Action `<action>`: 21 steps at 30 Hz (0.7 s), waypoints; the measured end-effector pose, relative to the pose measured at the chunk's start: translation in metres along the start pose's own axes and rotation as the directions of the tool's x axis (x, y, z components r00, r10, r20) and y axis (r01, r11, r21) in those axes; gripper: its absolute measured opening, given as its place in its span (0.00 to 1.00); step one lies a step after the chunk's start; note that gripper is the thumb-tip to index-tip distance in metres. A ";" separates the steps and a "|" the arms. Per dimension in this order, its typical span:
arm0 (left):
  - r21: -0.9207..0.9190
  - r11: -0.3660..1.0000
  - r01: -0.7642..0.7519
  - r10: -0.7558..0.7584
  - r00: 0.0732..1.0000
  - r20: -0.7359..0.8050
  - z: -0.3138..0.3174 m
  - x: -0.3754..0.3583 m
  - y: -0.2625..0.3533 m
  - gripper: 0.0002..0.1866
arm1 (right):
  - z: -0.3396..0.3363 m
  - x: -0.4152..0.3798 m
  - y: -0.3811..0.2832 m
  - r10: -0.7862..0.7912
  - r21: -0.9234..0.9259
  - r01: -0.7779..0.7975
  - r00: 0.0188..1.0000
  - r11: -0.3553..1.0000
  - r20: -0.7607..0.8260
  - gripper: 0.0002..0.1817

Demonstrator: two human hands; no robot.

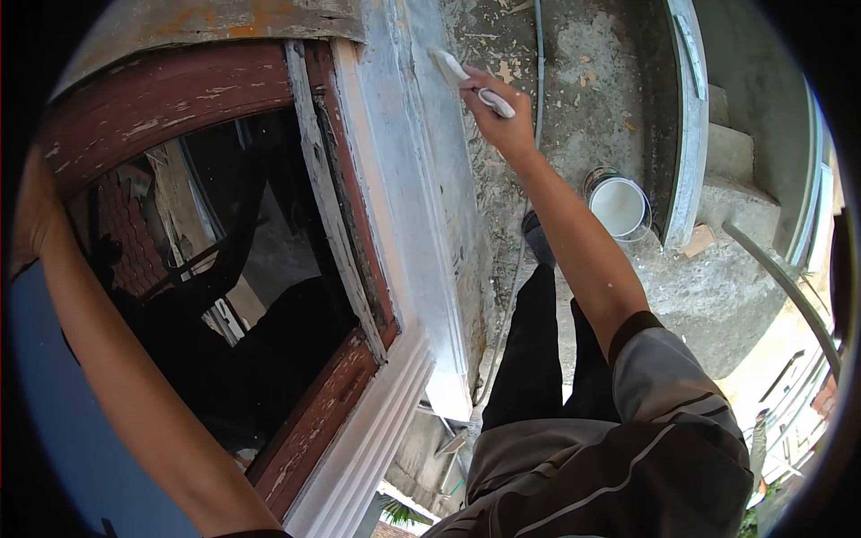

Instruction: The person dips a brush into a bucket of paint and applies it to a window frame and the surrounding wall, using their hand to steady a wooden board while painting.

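My right hand [498, 112] is closed around the handle of a white paintbrush [453, 70]. The brush's bristles meet the whitish painted wall [430, 134] beside the window. At the far left, my left hand [29, 215] is at the edge of the old window frame [179, 85], whose reddish-brown paint is peeling. Its fingers are lost in the dark rim of the view. Dark glass [269, 269] in the frame reflects a figure with a raised arm.
A paint bucket [619, 208] with white inside stands on the rough concrete ground [700, 296]. A grey pipe or hose [539, 54] runs along the ground near the wall. Concrete steps [731, 152] rise at the right. White ridged moulding [368, 421] juts out below the window.
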State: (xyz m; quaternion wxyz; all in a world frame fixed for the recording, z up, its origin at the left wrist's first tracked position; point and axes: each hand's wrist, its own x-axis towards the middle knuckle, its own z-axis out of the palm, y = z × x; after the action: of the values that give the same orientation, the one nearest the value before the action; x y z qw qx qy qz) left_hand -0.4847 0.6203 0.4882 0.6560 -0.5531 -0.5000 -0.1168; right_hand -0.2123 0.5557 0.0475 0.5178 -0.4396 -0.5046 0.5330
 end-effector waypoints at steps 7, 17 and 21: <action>0.011 1.000 0.021 -0.021 0.998 0.067 0.004 0.002 -0.012 0.24 | 0.036 -0.095 0.002 -0.135 -0.244 0.279 0.868 0.929 0.477 0.19; 0.004 1.000 -0.011 0.011 0.999 0.049 0.000 0.001 -0.009 0.24 | 0.010 -0.002 0.001 0.144 -0.137 -0.060 0.635 0.989 0.759 0.12; -0.001 1.000 -0.015 0.015 0.999 0.042 0.000 0.000 -0.006 0.24 | 0.045 0.137 0.005 -0.061 -0.243 0.237 0.821 0.941 0.567 0.08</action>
State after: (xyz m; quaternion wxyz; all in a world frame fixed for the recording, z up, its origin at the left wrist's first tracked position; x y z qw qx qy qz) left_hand -0.4885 0.6179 0.4915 0.6459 -0.5595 -0.5095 -0.1006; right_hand -0.2683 0.6890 0.0550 0.3171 -0.2998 -0.7408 0.5107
